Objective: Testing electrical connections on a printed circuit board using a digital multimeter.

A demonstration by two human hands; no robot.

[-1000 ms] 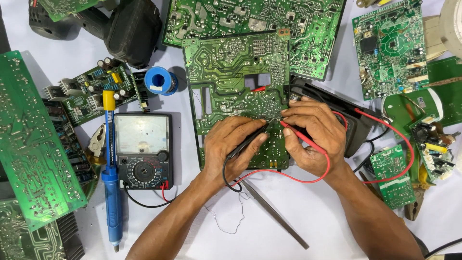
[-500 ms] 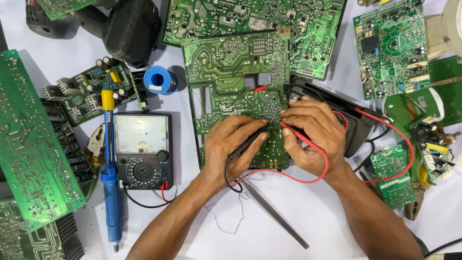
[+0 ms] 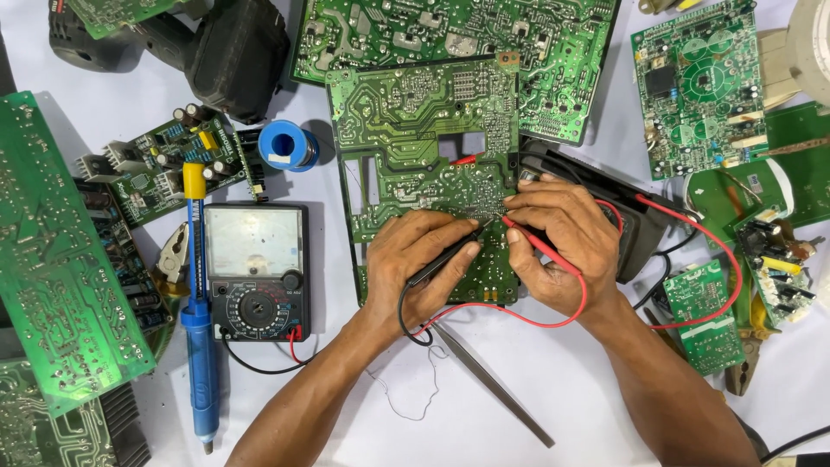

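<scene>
A green circuit board (image 3: 406, 130) lies solder side up in the middle of the white table. My left hand (image 3: 419, 259) rests on its lower part and grips a black test probe (image 3: 445, 257) whose tip touches the board. My right hand (image 3: 562, 246) grips a red test probe (image 3: 529, 239), its tip on the board close beside the black one. The probes' red and black leads run left to an analog multimeter (image 3: 256, 272) lying face up.
A blue desoldering pump (image 3: 200, 346) lies left of the meter, pliers (image 3: 175, 253) beside it. Tweezers (image 3: 493, 385) lie below my hands. A blue solder spool (image 3: 286, 145), a black power tool (image 3: 233, 52) and several other green boards (image 3: 52, 259) ring the work area.
</scene>
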